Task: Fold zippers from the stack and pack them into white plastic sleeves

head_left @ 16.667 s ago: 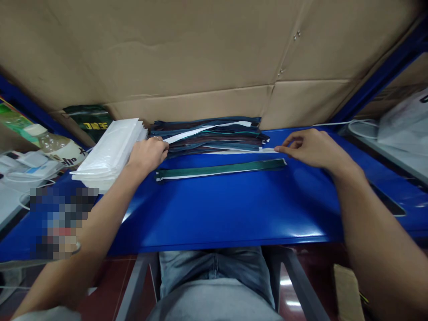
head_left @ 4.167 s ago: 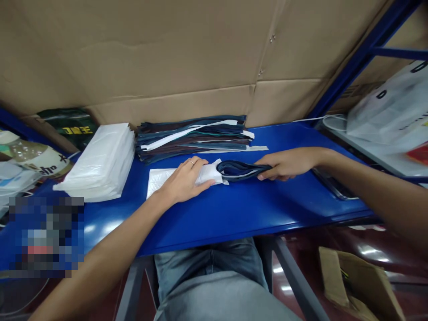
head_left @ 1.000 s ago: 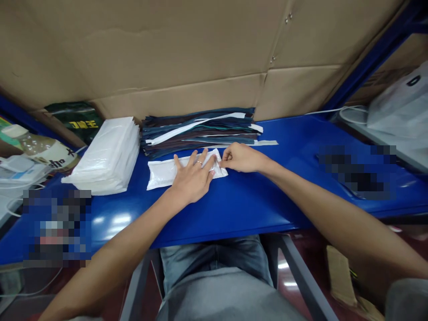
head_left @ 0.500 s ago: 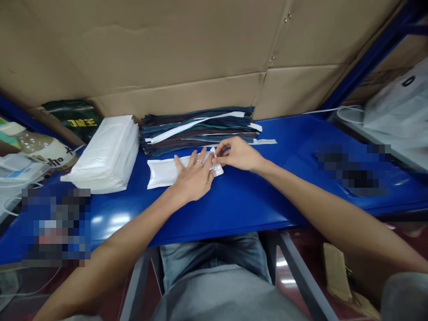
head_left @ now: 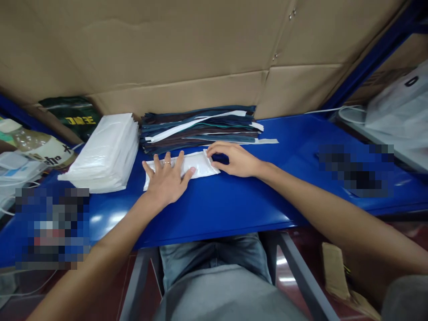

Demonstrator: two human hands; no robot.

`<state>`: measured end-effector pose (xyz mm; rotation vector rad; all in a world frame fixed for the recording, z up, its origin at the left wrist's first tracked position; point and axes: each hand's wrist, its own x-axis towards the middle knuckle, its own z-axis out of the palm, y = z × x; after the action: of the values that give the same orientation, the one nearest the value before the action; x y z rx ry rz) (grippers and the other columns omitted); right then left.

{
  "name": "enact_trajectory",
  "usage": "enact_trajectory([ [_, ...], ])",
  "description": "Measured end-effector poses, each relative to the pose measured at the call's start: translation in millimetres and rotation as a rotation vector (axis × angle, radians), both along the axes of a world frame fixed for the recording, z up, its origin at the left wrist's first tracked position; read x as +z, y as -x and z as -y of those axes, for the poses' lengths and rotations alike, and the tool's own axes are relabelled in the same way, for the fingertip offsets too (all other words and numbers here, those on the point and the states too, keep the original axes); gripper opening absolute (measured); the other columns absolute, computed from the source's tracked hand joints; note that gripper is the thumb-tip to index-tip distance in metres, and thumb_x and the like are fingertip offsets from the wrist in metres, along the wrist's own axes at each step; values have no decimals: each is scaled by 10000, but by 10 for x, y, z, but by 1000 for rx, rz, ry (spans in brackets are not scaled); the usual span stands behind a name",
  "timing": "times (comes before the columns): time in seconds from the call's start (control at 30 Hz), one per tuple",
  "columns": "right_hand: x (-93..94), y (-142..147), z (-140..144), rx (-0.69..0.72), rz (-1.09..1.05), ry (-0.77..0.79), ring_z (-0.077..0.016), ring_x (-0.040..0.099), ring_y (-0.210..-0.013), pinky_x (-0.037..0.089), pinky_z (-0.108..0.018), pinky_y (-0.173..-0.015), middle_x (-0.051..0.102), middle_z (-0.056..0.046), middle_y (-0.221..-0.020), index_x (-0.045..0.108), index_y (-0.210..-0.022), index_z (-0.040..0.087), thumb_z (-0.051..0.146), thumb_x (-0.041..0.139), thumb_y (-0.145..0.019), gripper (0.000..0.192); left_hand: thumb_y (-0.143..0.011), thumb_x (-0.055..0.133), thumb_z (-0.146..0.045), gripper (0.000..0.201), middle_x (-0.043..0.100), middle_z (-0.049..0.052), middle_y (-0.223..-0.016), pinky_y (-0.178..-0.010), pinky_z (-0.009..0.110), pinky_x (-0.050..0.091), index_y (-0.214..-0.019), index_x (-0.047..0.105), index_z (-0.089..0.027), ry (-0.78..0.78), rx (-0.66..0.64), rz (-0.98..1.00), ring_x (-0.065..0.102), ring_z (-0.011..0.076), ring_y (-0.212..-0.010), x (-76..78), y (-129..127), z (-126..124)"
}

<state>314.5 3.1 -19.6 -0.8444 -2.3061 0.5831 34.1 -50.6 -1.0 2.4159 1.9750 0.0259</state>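
Observation:
A slim white bubble mailer [head_left: 200, 164] lies flat on the blue tabletop. My left hand [head_left: 166, 177] rests palm down over its left half, fingers spread, a ring on one finger. At the mailer's right end, my right hand [head_left: 236, 159] has thumb and curled fingers on the edge, gripping it near the upper corner. Just behind lies a pile of dark fabric strips [head_left: 197, 127] with some white strips among them. To the left stands a stack of similar white mailers [head_left: 103, 147].
A drink bottle [head_left: 43, 145] and a dark green bag [head_left: 72, 117] are at the far left. Cardboard [head_left: 167, 49] lines the back of the blue table [head_left: 214, 209]. A white plastic bag [head_left: 401, 104] sits at the right. Two areas are blurred out.
My left hand has slid left along the mailer, uncovering its middle. My right hand stays at the right end, which now lies flatter and straighter than before.

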Motion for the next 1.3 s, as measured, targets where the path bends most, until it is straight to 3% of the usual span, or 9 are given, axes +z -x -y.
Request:
enact_trajectory([
  [0.27, -70, -30, -57, 59, 89, -15, -310, 673, -1432, 472, -488, -1267, 723, -126, -1525, 776, -1369, 215, 362, 677, -1062, 355, -1049, 399, -872, 1016, 310, 287, -1824, -1198, 948, 195, -1821, 271, -223, -92, -70, -15, 244, 620, -1662, -37, -21, 12],
  [0.4, -98, -54, -120, 87, 52, -62, -281, 692, -1414, 502, -465, -1253, 747, -80, -1495, 780, -1369, 248, 210, 632, -1038, 364, -1127, 585, -563, 709, 486, 234, -1737, -1248, 677, 429, -1719, 477, -187, -283, -467, -90, 475, 455, -1577, -1, -149, 16],
  [0.47, -115, -68, -154, 109, 28, -66, -250, 694, -1416, 508, -445, -1252, 750, -58, -1494, 769, -1389, 253, 74, 547, -990, 491, -1160, 533, -299, 424, 647, 198, -1582, -1132, 553, 544, -1549, 661, -188, -384, -670, -165, 626, 381, -1420, 21, -267, -16],
  [0.57, -124, -84, -169, 113, 19, -60, -234, 676, -1441, 498, -448, -1266, 735, -48, -1520, 746, -1422, 259, -12, 512, -912, 623, -1096, 456, -44, 396, 780, 177, -1291, -857, 433, 609, -1257, 800, -156, -501, -790, -273, 733, 335, -1200, 26, -433, -86],
  [0.7, -107, -62, -146, 73, -57, -30, -277, 722, -1337, 550, -492, -1190, 775, -72, -1426, 760, -1345, 256, 65, 647, -927, 473, -1065, 509, -36, 327, 804, 146, -1086, -622, 338, 541, -1096, 815, -145, -604, -738, -186, 768, 284, -1016, 84, -549, -219],
  [0.83, 35, -112, -194, 19, -421, 162, -263, 776, -1092, 617, -480, -1062, 824, -58, -1155, 772, -1124, 240, 348, 832, -959, 206, -1125, 585, -251, 220, 794, 102, -1034, -712, 321, 582, -1096, 785, -162, -710, -615, 313, 765, 231, -924, 435, -689, -347],
  [1.0, 576, -829, -465, -262, -908, 252, -226, 768, -1077, 623, -421, -987, 813, -86, -1223, 735, -1178, 214, 553, 872, -947, 433, -1091, 679, -425, 483, 803, 58, -1181, -743, 271, 596, -1523, 580, -232, -548, -498, 845, 766, 176, -931, 797, -786, -365],
  [1.13, 874, -1689, -795, -761, -683, 229, -126, 740, -1033, 528, -331, -890, 740, -284, -1377, 636, -1414, -13, 438, 506, -1189, 521, -1065, 679, -442, 345, 836, 28, -1008, -751, 320, 583, -1349, 692, -247, -336, -379, 573, 772, 215, -857, 479, -506, -460],
  [1.3, 564, -2103, -1068, -1077, -321, 326, -105, 685, -755, 498, -295, -721, 796, -263, -970, 669, -1144, -119, 302, 738, -1065, 433, -1071, 635, -431, 225, 859, 29, -1022, -725, 360, 547, -1069, 799, -277, -222, -141, 263, 799, 282, -885, 82, -89, -743],
])
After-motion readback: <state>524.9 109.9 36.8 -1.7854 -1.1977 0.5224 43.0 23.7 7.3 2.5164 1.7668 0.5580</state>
